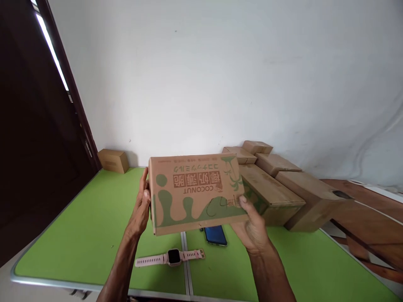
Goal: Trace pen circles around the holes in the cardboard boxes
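Note:
Both my hands hold up a cardboard box (195, 193) with green splash shapes and upside-down "COCONUT" lettering, tilted above the table. My left hand (140, 209) presses against its left end, fingers along the side. At the lower right corner my right hand (252, 224) grips it, thumb on the printed face and the other fingers hidden underneath. Below the box lie a pink smartwatch (174, 256), its strap spread flat, and a phone (215, 235) partly covered by the box.
The green folding table (78, 235) has a metal edge and a centre seam. Several cardboard boxes (273, 188) are grouped at the right. A small carton (112, 161) stands at the back left, near a dark door (34, 126). A white wall (201, 75) rises behind.

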Motion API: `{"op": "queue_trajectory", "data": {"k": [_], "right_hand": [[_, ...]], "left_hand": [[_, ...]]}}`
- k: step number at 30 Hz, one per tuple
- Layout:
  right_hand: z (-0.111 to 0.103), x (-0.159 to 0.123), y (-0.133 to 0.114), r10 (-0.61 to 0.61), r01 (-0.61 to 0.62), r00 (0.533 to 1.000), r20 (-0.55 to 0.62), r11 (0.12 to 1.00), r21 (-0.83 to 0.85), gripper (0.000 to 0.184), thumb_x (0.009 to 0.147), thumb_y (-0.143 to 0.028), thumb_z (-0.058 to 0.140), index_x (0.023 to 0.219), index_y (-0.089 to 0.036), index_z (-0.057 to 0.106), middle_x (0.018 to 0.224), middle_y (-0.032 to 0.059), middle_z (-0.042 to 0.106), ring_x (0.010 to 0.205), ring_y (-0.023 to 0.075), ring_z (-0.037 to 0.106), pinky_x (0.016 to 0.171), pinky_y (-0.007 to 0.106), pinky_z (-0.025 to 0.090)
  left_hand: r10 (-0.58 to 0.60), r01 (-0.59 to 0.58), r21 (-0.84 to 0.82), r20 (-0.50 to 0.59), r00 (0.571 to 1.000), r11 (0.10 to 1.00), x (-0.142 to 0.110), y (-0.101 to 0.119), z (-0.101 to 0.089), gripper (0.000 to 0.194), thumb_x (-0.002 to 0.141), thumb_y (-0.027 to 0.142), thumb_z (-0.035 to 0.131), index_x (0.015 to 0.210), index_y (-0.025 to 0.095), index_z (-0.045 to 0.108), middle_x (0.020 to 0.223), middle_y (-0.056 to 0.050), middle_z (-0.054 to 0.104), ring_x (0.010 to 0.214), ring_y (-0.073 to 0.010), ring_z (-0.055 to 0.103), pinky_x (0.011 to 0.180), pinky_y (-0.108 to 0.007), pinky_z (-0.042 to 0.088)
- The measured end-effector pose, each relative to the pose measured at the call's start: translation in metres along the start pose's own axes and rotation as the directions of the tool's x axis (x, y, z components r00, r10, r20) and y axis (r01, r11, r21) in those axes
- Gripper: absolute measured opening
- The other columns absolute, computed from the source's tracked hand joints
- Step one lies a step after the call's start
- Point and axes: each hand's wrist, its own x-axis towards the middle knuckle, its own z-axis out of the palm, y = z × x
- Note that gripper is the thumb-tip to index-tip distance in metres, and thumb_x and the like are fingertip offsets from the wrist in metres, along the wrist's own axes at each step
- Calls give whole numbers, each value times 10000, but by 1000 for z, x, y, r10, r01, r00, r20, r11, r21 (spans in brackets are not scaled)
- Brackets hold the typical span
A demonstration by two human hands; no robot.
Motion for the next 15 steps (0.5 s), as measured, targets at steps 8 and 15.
{"op": "queue_trajectory", "data": {"k": [8,15], "right_hand": [[-32,14,39,-35,46,995,-95,993,110,365,887,-688,786,1058,-381,884,1118,-5,899,1236,338,800,1211,589,565],[-40,14,39,-197,193,976,-90,980,-43,416,1002,-669,636,1134,-363,885,1089,24,902,1198,336,817,1164,592,586]], "left_hand": [[51,-64,96,127,991,993,-21,4,15,869,1075,602,643,1800,374,222,1880,-62,271,1731,-353,270,1387,-488,333],[50,-54,63,60,997,997,-13,-1,18,646,1048,605,683,1616,305,623,1795,-27,458,1727,-338,287,1410,-446,272]]}}
